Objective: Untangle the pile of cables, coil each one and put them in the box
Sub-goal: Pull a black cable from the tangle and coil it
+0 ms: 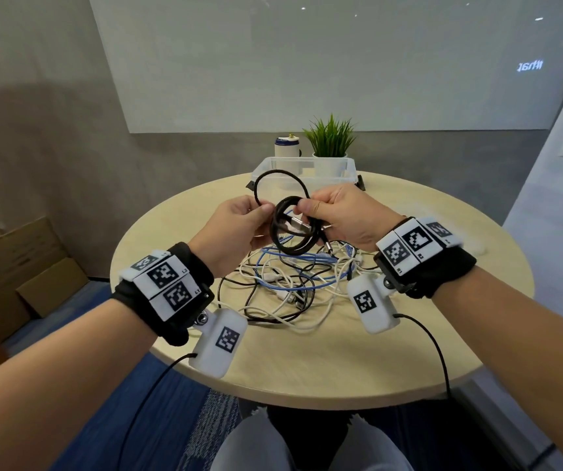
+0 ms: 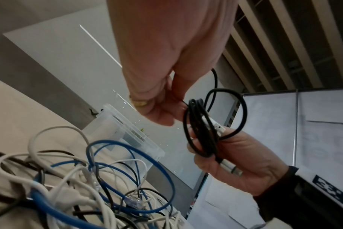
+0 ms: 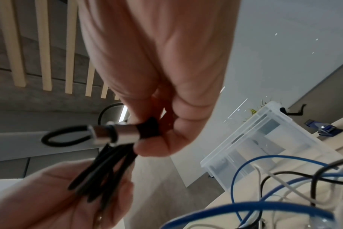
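- Two hands hold one black cable [image 1: 290,229] up in the air, above the round table [image 1: 341,362].
- On the left of the table, on the floor, sit brown cardboard boxes [image 1: 18,266].
- Next comes the left hand [image 1: 236,229]. Its thumb and fingers are curled and pinch the left side of the black cable's coil.
- One big loop of the black cable sticks up from the coil, toward the box [image 1: 307,169].
- Many cables lie in a pile [image 1: 293,287] on the table, right under the two hands. They are white, blue and black, and they are all mixed up.
- One blue cable [image 2: 139,167] makes a big loop at the top of the pile.
- Clear and plastic, the box stands at the far edge of the table, behind the hands. It looks like no cables are in it, but the hands hide part of it, so this is hard to tell.
- Behind the box, off the far edge of the table, stand a white cup-like thing [image 1: 287,147] and a small green plant [image 1: 331,141] in a white pot.
- Last comes the right hand [image 1: 344,215]. Its fingers are curled and grip the right side of the coil.
- A silver plug [image 3: 108,133] on the black cable pokes out from the right hand's fingers [image 3: 157,148].
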A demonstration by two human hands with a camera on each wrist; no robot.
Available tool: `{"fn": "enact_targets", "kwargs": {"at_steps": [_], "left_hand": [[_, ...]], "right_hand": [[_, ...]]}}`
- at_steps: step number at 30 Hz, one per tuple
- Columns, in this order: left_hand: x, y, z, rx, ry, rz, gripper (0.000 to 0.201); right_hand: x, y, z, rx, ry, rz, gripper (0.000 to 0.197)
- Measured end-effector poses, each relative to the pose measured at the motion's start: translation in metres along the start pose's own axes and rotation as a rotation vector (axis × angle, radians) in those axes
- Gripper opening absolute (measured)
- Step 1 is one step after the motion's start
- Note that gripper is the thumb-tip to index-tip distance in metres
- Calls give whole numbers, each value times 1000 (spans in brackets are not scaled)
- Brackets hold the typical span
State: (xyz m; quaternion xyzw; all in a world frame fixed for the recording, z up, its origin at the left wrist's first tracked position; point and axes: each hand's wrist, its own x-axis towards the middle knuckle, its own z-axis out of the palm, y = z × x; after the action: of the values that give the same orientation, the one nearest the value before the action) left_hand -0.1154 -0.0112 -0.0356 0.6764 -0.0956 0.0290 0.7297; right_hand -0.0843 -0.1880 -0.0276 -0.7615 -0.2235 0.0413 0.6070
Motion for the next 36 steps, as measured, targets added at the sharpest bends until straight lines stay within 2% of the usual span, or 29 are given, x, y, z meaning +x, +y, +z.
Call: {"fn": "enact_targets", "kwargs": {"at_steps": [5, 8, 16, 19, 22, 26, 28, 32, 36], "left_hand": [[-2, 4, 4, -62, -109, -118, 34], [-4, 4, 6, -49, -132, -99, 12], [-5, 3, 11, -229, -100, -162, 16], [-7, 6, 11, -151, -154, -262, 21], [-8, 8, 8, -11, -218, -306, 28], [-10, 6, 9, 63, -240, -351, 14], [-11, 5, 10, 45, -232, -351, 3], [-14, -2, 8, 57, -126, -339, 24], [-17, -10, 2, 357, -241, -278, 14]], "right_hand": [[0, -4, 2, -117, 51, -42, 21], [0, -4, 2, -175, 70, -71, 26], [-1, -5, 2, -225, 65, -125, 24], [0, -6, 1, -212, 72, -126, 20], [3, -5, -1, -197, 103, -122, 23], [5, -4, -2, -167, 118, -122, 19], [5, -1, -1, -180, 119, -122, 18], [7, -1, -7, -139, 217, -131, 18], [8, -8, -17, -42, 272, -151, 15]]}}
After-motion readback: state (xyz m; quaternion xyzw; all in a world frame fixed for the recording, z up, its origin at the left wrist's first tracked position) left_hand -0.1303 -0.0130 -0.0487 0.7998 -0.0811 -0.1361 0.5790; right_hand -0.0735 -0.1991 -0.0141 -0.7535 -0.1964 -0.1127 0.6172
